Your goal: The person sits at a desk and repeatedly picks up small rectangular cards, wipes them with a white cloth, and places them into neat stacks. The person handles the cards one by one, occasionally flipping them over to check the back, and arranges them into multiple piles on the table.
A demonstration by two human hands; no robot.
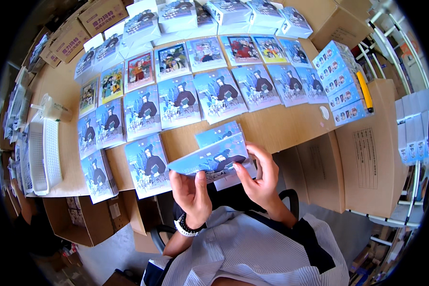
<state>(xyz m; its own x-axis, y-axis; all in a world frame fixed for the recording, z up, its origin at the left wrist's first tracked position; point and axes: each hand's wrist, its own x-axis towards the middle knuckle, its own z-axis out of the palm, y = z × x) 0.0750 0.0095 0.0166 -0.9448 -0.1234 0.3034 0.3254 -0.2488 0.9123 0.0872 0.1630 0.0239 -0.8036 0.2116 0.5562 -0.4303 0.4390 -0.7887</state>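
Card-covered wooden table (276, 126), cardboard boxes (367, 162)

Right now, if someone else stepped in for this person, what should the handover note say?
Left hand: grip on the lower left edge of a pale blue illustrated packet, held flat above the table edge.
Right hand: grip on the same packet's right end.
Under it, another blue packet lies on the wooden table.
Done: rows of similar packets are spread across the table, with wrapped boxes behind.
Left: the held packet is not yet set down.
A white basket sits at left, a yellow utility knife at right.
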